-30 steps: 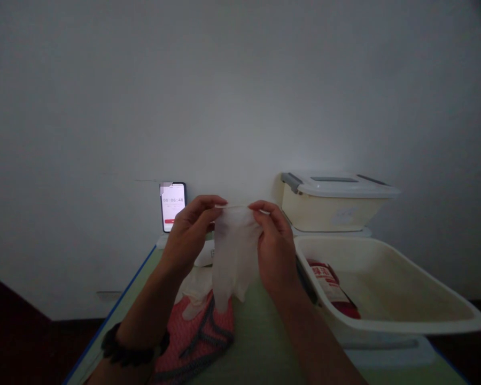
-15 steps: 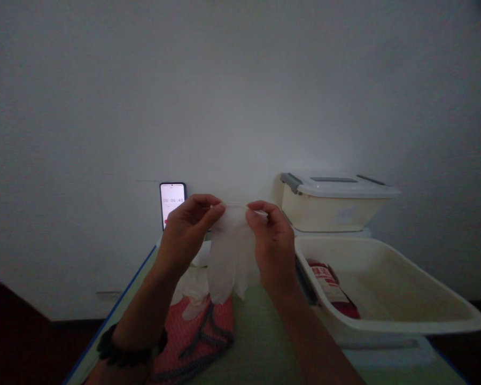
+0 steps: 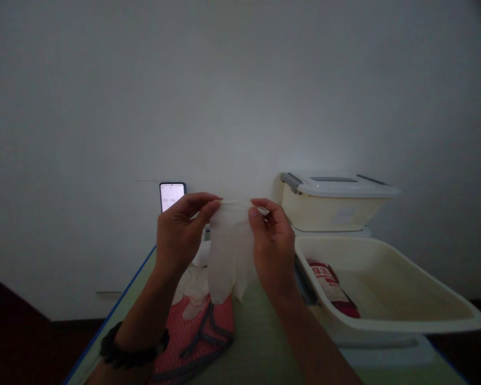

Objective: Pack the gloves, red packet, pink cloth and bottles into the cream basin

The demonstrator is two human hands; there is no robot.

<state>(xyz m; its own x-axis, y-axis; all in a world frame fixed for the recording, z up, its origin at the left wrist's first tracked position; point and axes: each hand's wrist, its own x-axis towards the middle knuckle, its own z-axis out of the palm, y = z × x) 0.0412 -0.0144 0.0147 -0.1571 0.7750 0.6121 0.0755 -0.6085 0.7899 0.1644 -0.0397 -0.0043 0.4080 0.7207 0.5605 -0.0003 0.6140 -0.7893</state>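
Note:
A thin, whitish disposable glove (image 3: 230,251) hangs by its cuff in front of me, fingers downward. My left hand (image 3: 180,235) pinches the cuff's left end between thumb and fingertips. On the other end, my right hand (image 3: 272,240) pinches the cuff, and a bit of the rim sticks out past its thumb. Below the hanging glove lies a pink knitted piece (image 3: 192,342) with dark grey trim. A second whitish glove (image 3: 193,283) lies over its far edge. Behind them sits a white object (image 3: 202,255), partly hidden by my left hand and the held glove.
At right, an open cream bin (image 3: 404,289) holds a bottle or pack with a red and white label (image 3: 331,289). Behind it stands a lidded cream box (image 3: 328,206) with grey latches. A phone (image 3: 171,193) showing a timer leans against the wall. The table (image 3: 260,342) is green with blue edges.
My left hand has shifted slightly left, now covering more of the phone. My right hand's grip on the cuff has changed, with the rim now poking past the thumb. The glove stays held up.

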